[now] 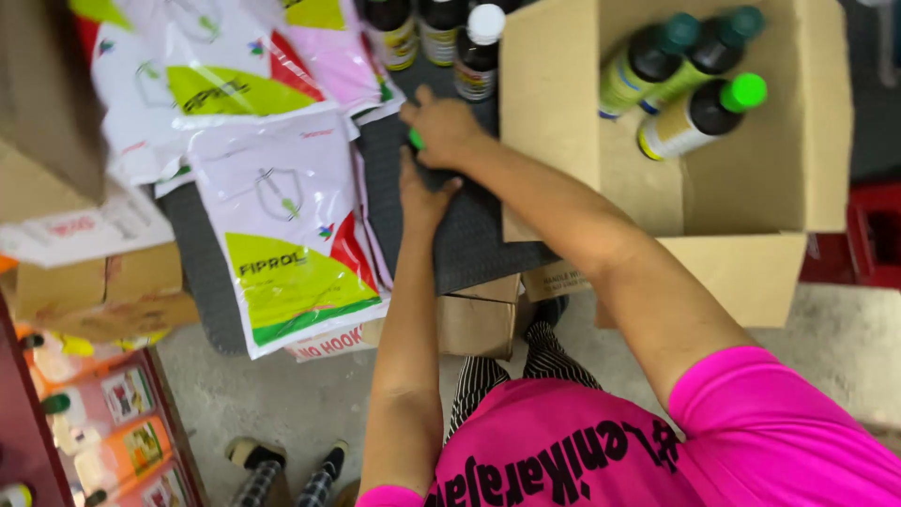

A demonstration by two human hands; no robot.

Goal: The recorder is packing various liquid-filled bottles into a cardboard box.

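Left hand (424, 199) flat on dark mat (469, 235) | right hand (443, 127) closed on green-capped bottle (415, 140)

Three dark plastic bottles (690, 70) lie in the open cardboard box (751, 188) just right of the right hand (443, 127): two with dark-green caps, one with a bright-green cap. Three more upright dark bottles (441, 38) stand just above that hand, only one white cap showing. Several glossy white, lime and red pouches (282, 235) overlap left of the left hand (422, 197); about four show.
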